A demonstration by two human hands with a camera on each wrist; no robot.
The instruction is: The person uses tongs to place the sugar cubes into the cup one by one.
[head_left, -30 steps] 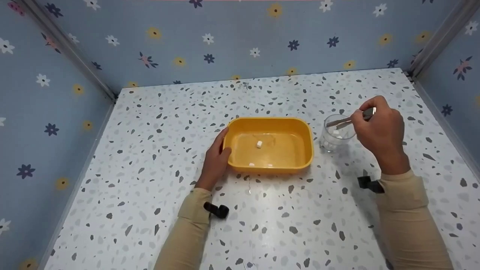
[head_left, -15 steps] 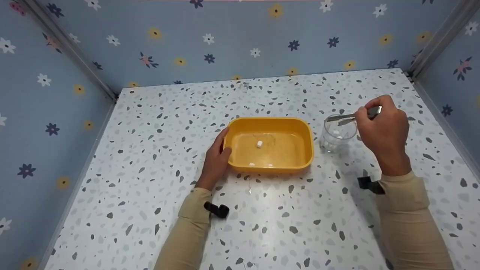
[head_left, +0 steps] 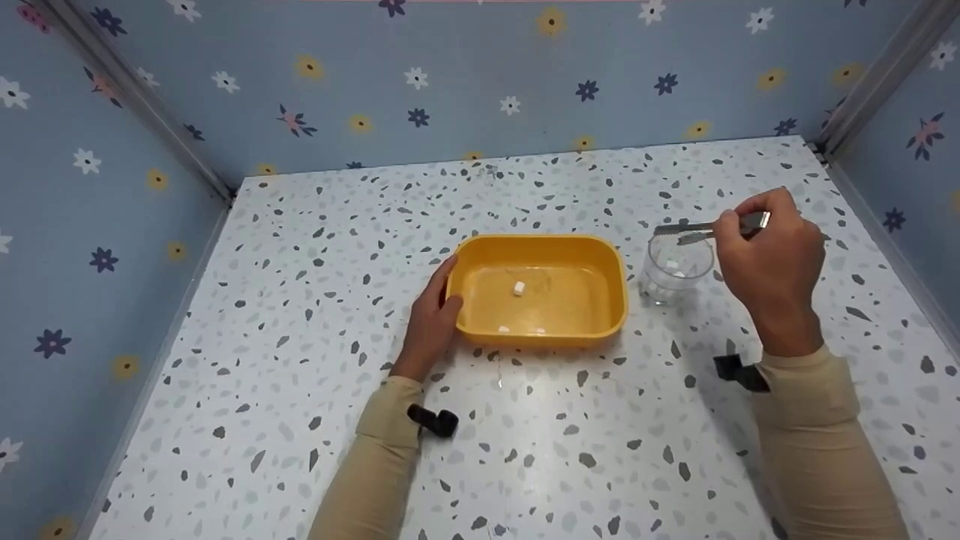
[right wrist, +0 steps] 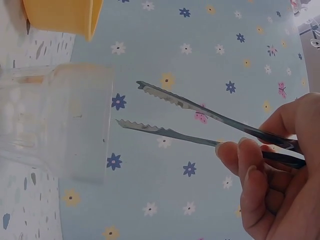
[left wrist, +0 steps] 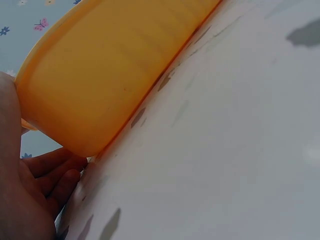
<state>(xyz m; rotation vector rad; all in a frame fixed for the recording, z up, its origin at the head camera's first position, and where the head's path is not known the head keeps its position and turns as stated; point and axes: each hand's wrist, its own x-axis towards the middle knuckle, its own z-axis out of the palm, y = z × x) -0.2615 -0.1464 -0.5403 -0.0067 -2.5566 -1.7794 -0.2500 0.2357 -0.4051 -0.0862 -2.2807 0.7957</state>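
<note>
In the head view a yellow plastic tub (head_left: 577, 296) lies mid-table. My left hand (head_left: 430, 322) grips its left end, thumb at the rim; the left wrist view shows fingers by the tub's lower corner (left wrist: 80, 145). A small white cube (head_left: 519, 288) rests on the tub floor, with two more white bits by the near wall. To the right stands a clear glass (head_left: 679, 283) with white pieces (head_left: 673, 265) inside. My right hand (head_left: 776, 262) holds metal tongs (right wrist: 175, 134) just above the glass's mouth. Their serrated tips are apart, with nothing between them.
A speckled white tabletop (head_left: 337, 247) lies under everything. Blue flower-patterned panels (head_left: 480, 82) close off the back and both sides. Black camera mounts (head_left: 435, 421) sit on both wrists.
My right hand has shifted right and slightly up, lifting the tong tips out of the glass to above its rim. The left hand and tub have stayed put.
</note>
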